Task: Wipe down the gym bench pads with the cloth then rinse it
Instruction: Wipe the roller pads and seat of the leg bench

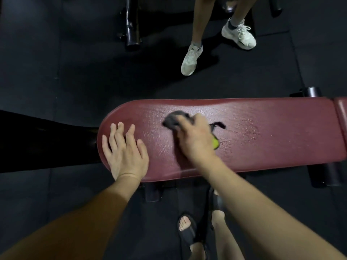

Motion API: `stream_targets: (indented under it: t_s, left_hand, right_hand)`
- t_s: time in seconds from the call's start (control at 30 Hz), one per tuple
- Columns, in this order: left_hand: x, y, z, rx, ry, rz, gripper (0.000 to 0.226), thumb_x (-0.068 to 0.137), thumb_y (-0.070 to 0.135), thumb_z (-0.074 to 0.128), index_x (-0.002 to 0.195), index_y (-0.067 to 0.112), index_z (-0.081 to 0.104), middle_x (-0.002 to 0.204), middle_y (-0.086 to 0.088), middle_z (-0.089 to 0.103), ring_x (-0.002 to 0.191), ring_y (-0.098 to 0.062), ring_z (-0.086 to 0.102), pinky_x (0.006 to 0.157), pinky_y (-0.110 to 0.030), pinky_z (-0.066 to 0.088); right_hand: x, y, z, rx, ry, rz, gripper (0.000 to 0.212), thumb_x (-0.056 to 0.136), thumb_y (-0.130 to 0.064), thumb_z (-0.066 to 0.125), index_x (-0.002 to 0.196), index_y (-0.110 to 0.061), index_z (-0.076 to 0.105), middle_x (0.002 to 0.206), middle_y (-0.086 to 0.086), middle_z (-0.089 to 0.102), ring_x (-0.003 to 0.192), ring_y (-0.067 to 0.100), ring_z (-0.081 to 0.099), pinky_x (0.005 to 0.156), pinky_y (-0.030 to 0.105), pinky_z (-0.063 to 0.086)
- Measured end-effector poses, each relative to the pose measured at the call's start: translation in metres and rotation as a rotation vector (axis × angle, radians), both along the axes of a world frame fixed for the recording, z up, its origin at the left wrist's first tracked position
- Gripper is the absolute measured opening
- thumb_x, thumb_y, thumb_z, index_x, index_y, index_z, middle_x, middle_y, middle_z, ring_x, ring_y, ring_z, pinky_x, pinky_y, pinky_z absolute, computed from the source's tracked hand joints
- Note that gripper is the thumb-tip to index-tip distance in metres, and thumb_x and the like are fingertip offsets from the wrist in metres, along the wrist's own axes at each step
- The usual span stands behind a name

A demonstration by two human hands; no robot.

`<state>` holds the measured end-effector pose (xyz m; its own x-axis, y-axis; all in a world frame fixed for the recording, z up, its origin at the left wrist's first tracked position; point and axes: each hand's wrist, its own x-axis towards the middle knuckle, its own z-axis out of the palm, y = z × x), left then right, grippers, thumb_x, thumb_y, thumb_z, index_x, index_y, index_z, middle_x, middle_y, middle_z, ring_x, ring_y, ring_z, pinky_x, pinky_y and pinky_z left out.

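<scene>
Bench pad: The maroon pad (262, 136) runs across the view from its rounded end on my left to a seam near the right edge, where a second maroon pad section (341, 113) begins.
Pad surface: Wet sheen and small droplets show on the stretch to the right of my right hand; the vinyl is finely creased.
Left hand: My left hand (124, 152) lies flat, palm down, on the rounded end of the pad. Its fingers are straight and spread wide, holding nothing.
Right hand: My right hand (195, 137) presses down on the middle of the pad, its fingers curled over the cloth and gripping it. The hand is slightly blurred.
Cloth: The dark grey cloth (173, 120) is bunched under my right fingers, touching the pad. One end sticks out past my fingertips, and a thin dark strip shows on the other side of the hand.
Green item: A small yellow-green object (215, 143) shows just beside the heel of my right hand, against the pad. I cannot tell what it is.
Floor: Dark rubber matting (56, 62) lies under the bench.
My feet: Dark open-toed sandals (185, 228) stand on the near side of the bench.
Other person: Two legs in white trainers (191, 60) stand on the far side of the bench, well apart from it.
Frame: A black metal tube (132, 25) lies at the top of the view.
</scene>
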<state>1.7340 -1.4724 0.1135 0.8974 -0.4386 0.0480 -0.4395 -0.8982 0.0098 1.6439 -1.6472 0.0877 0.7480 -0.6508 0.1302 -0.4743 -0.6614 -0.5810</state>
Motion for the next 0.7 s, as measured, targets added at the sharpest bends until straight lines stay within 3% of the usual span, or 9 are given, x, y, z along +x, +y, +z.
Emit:
stream_targets:
  t_s: [0.07,0.17,0.23,0.3,0.4,0.5,0.6,0.7]
  left_hand:
    - [-0.001,0.001,0.000,-0.015,0.005,-0.009,0.055,0.100,0.038,0.030,0.146,0.017,0.051,0.161,-0.012,0.036,0.157,-0.025,0.015,0.127,-0.052,0.007]
    - [-0.002,0.002,-0.001,-0.026,0.002,-0.022,0.055,0.100,0.039,0.029,0.146,0.020,0.051,0.162,-0.010,0.036,0.157,-0.023,0.016,0.127,-0.052,0.007]
    - [-0.003,0.002,-0.003,-0.044,0.006,-0.027,0.053,0.101,0.039,0.030,0.146,0.020,0.051,0.162,-0.010,0.036,0.157,-0.023,0.016,0.127,-0.051,0.007]
    - [-0.003,0.003,-0.003,-0.055,0.005,-0.029,0.051,0.102,0.038,0.032,0.146,0.021,0.050,0.161,-0.010,0.037,0.157,-0.022,0.017,0.127,-0.050,0.007]
    - [-0.003,0.004,-0.003,-0.070,0.001,-0.030,0.052,0.102,0.038,0.029,0.146,0.021,0.051,0.161,-0.010,0.037,0.157,-0.022,0.017,0.128,-0.050,0.007]
    - [-0.004,0.005,-0.002,-0.079,-0.001,-0.041,0.054,0.101,0.038,0.027,0.146,0.021,0.051,0.161,-0.009,0.037,0.156,-0.022,0.018,0.128,-0.049,0.007]
    - [-0.004,0.006,-0.003,-0.088,-0.004,-0.045,0.054,0.101,0.038,0.027,0.146,0.022,0.051,0.161,-0.009,0.037,0.157,-0.021,0.018,0.128,-0.050,0.008]
    - [-0.005,0.007,-0.005,-0.081,-0.016,-0.059,0.053,0.101,0.038,0.028,0.146,0.023,0.051,0.161,-0.009,0.038,0.156,-0.022,0.019,0.128,-0.049,0.008]
  right_hand:
    - [-0.037,-0.039,-0.013,0.017,0.046,-0.199,0.030,0.097,-0.034,0.062,0.125,-0.041,0.063,0.093,0.002,0.038,0.083,0.024,0.043,0.071,0.037,0.045]
    - [-0.070,-0.058,-0.028,0.038,0.059,-0.427,0.030,0.099,-0.033,0.059,0.127,-0.027,0.068,0.100,0.005,0.037,0.093,0.036,0.050,0.085,0.042,0.048]
    - [-0.055,-0.027,-0.024,0.052,0.077,-0.531,0.029,0.098,-0.031,0.060,0.124,-0.023,0.071,0.099,0.006,0.038,0.092,0.036,0.052,0.085,0.040,0.044]
    - [-0.030,0.028,-0.012,0.069,0.014,-0.484,0.027,0.096,-0.030,0.059,0.119,-0.024,0.071,0.095,0.007,0.040,0.086,0.033,0.050,0.079,0.041,0.043]
    - [-0.016,0.101,0.008,0.051,-0.042,-0.184,0.029,0.096,-0.029,0.059,0.121,-0.019,0.069,0.094,0.013,0.047,0.083,0.031,0.047,0.073,0.041,0.044]
    - [-0.046,0.076,0.003,-0.016,-0.063,-0.023,0.030,0.094,-0.024,0.067,0.123,-0.024,0.068,0.088,0.012,0.047,0.076,0.031,0.049,0.065,0.037,0.043]
    - [-0.095,0.016,-0.020,-0.022,0.020,-0.224,0.032,0.093,-0.024,0.068,0.124,-0.030,0.067,0.091,0.012,0.047,0.079,0.034,0.052,0.070,0.043,0.054]
    - [-0.109,0.003,-0.031,0.030,0.010,-0.470,0.028,0.096,-0.025,0.065,0.123,-0.019,0.069,0.097,0.017,0.047,0.086,0.038,0.052,0.081,0.050,0.053]
